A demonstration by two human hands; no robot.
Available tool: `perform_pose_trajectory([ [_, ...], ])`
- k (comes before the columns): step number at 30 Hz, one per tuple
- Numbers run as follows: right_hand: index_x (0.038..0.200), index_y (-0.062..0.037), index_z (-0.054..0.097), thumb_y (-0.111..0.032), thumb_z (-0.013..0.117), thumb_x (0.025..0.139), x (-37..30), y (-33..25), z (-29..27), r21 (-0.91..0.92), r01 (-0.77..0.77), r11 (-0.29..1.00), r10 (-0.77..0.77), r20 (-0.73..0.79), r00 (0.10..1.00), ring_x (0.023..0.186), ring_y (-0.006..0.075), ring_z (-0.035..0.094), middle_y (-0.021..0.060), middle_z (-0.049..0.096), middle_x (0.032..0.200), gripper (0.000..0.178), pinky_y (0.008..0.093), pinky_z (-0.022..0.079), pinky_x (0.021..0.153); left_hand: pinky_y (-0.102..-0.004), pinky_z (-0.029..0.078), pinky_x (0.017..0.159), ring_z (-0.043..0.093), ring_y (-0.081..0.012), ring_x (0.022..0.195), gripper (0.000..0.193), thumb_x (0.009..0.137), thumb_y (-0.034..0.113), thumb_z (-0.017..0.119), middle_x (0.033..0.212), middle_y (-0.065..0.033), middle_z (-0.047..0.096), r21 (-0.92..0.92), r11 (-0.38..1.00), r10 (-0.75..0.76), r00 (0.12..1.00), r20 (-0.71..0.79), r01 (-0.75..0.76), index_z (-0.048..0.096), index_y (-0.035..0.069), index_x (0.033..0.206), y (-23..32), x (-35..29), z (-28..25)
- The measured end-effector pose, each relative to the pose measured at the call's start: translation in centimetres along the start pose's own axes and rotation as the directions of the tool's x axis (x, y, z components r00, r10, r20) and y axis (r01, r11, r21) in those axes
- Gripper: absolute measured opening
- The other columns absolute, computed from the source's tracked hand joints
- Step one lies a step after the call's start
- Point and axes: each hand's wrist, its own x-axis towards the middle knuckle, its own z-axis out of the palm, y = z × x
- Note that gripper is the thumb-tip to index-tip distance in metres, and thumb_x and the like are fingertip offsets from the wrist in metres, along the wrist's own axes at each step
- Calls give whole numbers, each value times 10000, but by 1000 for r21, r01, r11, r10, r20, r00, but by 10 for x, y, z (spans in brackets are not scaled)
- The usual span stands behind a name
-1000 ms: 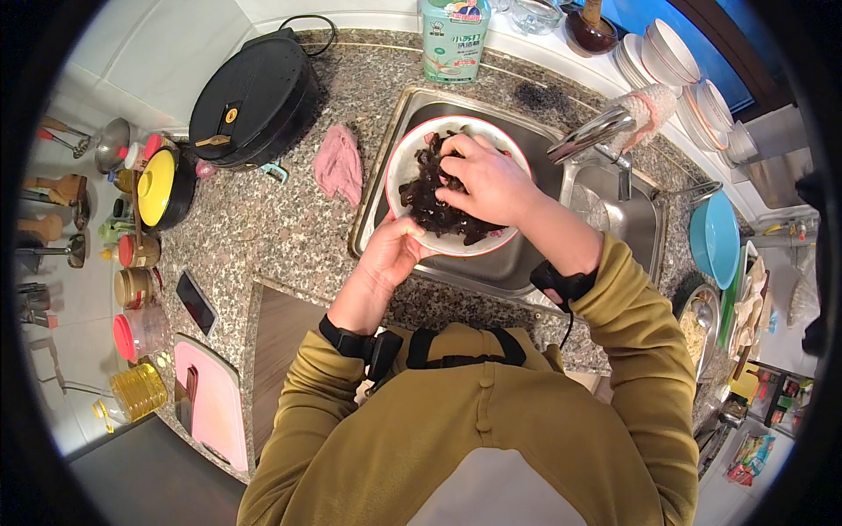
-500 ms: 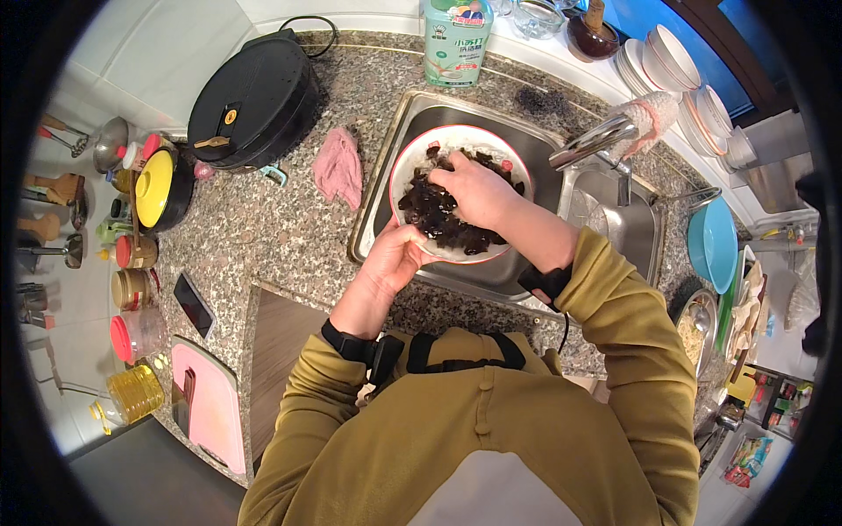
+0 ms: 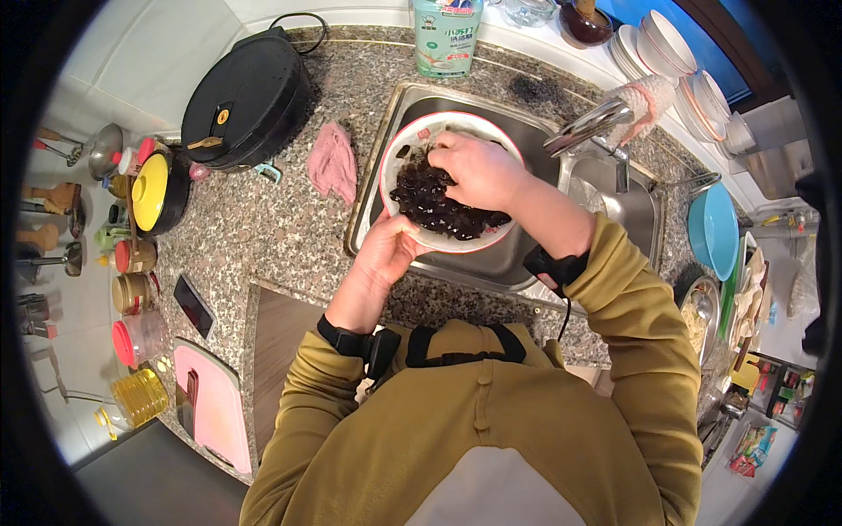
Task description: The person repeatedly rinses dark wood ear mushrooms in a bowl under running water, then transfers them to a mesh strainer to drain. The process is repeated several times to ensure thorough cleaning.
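A white bowl with a red rim (image 3: 409, 138) is held over the left sink basin (image 3: 491, 273), tilted slightly toward me. Wet, dark wood ear mushrooms (image 3: 438, 213) lie heaped in its near part. My left hand (image 3: 386, 252) grips the bowl at its near left edge, thumb over the rim and the other fingers underneath. Inside the bowl, my right hand (image 3: 481, 174) rests on the mushrooms, its fingers curled into the heap. The fingertips are partly hidden, and some dark pieces show beside them.
A chrome faucet (image 3: 588, 128) wrapped in cloth juts over the right of the sink. Left of the basin lie a pink cloth (image 3: 332, 163) and a black electric pan (image 3: 248, 103). A green detergent jug (image 3: 445, 39) stands behind; a blue basin (image 3: 712, 231) sits at right.
The bowl has shifted slightly up and left and tilted more. My right hand has drawn mushrooms toward the near side, baring the bowl's far wall. The left hand keeps its hold.
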Motion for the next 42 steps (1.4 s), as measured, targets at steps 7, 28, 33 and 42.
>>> perform_pose_trajectory([
  [7, 1443, -168, 375, -162, 812, 652, -21, 11, -13, 87, -32, 996, 27, 57, 998, 1327, 413, 373, 159, 328, 1487, 903, 452, 349, 1109, -546, 574, 833, 665, -299, 978, 670, 724, -68, 506, 1196, -134, 584, -30, 999, 29, 1000, -8, -30, 397, 91, 1366, 0, -1, -3],
  [28, 1183, -108, 562, -104, 576, 865, -24, 17, 34, 168, -144, 975, 184, -251, 950, 902, 355, 648, 172, 640, 962, 319, 452, 513, 799, -438, 575, 828, 674, -233, 837, 409, 757, -13, 543, 929, -75, 652, -1, 999, 45, 998, -45, -45, 528, 24, 1164, 0, -2, 0],
  [33, 927, -79, 644, -347, 602, 897, -16, 2, 7, 116, -292, 949, 310, -188, 932, 828, 332, 662, 164, 675, 867, 273, 451, 517, 717, -439, 574, 833, 672, -241, 898, 465, 749, -18, 542, 981, -84, 649, -4, 999, 53, 998, -17, -53, 509, 21, 1210, -4, -1, -5],
  [42, 1040, -80, 673, -616, 709, 688, -26, -15, 0, 10, -178, 984, 176, -179, 968, 1128, 330, 520, 84, 619, 1105, 643, 482, 492, 873, -487, 575, 862, 659, -253, 981, 685, 723, -46, 511, 1176, -95, 595, 9, 1000, -17, 998, -52, 17, 405, 137, 1375, -1, 1, 2],
])
